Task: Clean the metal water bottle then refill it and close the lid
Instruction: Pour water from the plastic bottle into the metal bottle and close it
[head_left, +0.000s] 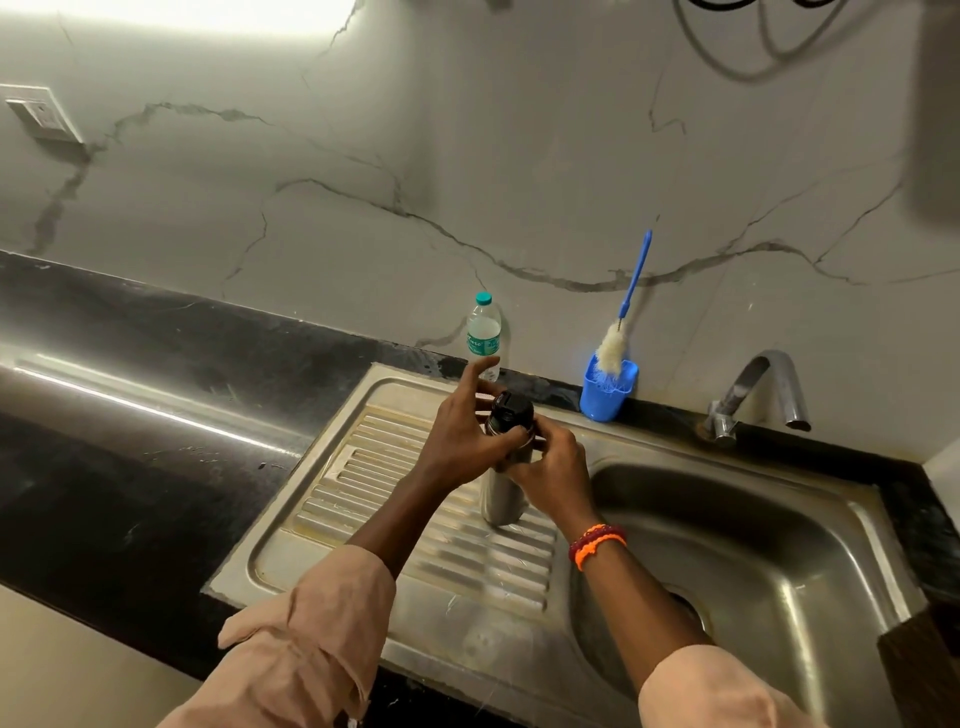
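Observation:
The metal water bottle (500, 500) stands upright on the ribbed drainboard (374, 483) of the steel sink. Its black lid (511, 410) sits on top. My left hand (465, 431) is at the bottle's neck, thumb against the lid's base, with the index finger lifted and pointing up. My right hand (553, 467) grips the bottle's upper body just below the lid from the right side. Both hands hide the bottle's shoulder.
A clear plastic water bottle (484, 332) with a teal cap stands at the wall behind. A blue cup (605, 389) holds a bottle brush (623, 317). The tap (763, 389) is at the back right over the sink basin (727, 551). Black counter (130, 415) lies left.

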